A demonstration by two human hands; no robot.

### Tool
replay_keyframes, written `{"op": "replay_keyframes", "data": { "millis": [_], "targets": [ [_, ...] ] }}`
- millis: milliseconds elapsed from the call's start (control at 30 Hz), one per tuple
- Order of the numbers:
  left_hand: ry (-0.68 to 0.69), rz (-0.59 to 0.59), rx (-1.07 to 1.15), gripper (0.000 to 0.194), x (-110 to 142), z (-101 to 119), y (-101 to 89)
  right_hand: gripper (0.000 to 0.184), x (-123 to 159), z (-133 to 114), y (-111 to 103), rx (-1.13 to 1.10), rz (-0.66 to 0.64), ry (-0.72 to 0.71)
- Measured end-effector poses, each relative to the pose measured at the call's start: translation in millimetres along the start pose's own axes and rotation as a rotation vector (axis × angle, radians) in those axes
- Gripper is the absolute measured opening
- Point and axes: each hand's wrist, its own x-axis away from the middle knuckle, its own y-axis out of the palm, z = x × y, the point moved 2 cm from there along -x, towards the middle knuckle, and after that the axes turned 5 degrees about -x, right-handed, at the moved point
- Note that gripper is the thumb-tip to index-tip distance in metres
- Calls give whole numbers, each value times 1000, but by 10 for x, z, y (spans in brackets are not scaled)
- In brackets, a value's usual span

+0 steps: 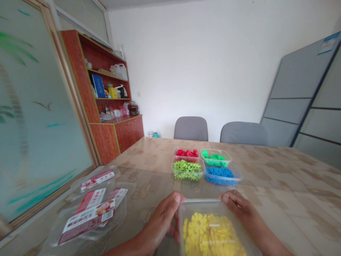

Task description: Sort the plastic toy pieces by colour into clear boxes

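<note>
A clear plastic container (213, 203) full of yellow flower-shaped pieces (213, 234) is at the bottom of the view, close to me. My left hand (167, 213) grips its left side, with the thumb at the far left corner. On the opposite side my right hand (237, 204) is closed on the far right corner. Whether a lid covers the container I cannot tell for sure. Just beyond stand clear containers of light green pieces (187, 169), blue pieces (220, 173), red pieces (187, 153) and green pieces (216, 159).
Several clear plastic lids (122, 206) with printed red and white labels lie overlapped on the table (279, 192) at the left. Two grey chairs (191, 128) stand at the far edge. A wooden cabinet (106, 142) is at the back left, beside a frosted glass door (42, 117).
</note>
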Motion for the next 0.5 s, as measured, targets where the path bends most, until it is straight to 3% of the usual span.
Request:
{"op": "replay_keyframes", "data": {
  "millis": [167,500],
  "targets": [
    [-34,-22,9,54,-43,-93,4,52,35,100,46,38,-2,-23],
    [-130,16,231,42,-31,-201,6,58,33,276,198,-257,-138,287]
  ]
}}
